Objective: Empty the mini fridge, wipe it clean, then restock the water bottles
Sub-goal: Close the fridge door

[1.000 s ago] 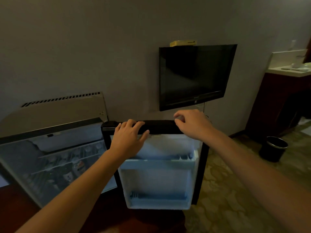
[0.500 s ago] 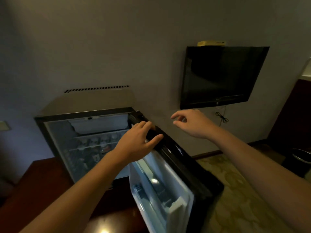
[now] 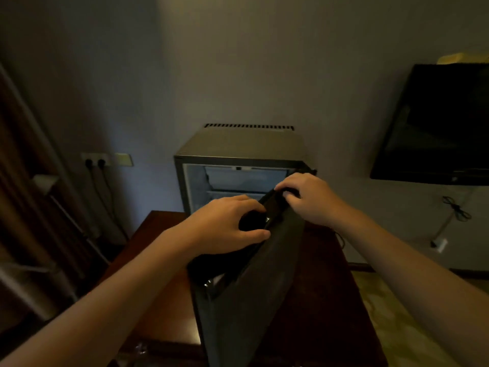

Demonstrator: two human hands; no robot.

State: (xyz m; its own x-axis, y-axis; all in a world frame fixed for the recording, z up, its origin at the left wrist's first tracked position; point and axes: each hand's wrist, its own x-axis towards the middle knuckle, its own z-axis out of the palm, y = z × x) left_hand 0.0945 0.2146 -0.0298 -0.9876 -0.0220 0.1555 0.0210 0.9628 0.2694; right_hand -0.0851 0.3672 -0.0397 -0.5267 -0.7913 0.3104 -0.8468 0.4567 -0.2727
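Your left hand (image 3: 232, 225) and right hand (image 3: 307, 198) both curl over the top edge of the open fridge (image 3: 238, 144) door (image 3: 254, 287) (stiff, hinged, probably light), so keep holding there.

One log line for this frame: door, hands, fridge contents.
fridge door: open | left hand: grips door top edge | right hand: grips door top edge | fridge contents: hidden by hands
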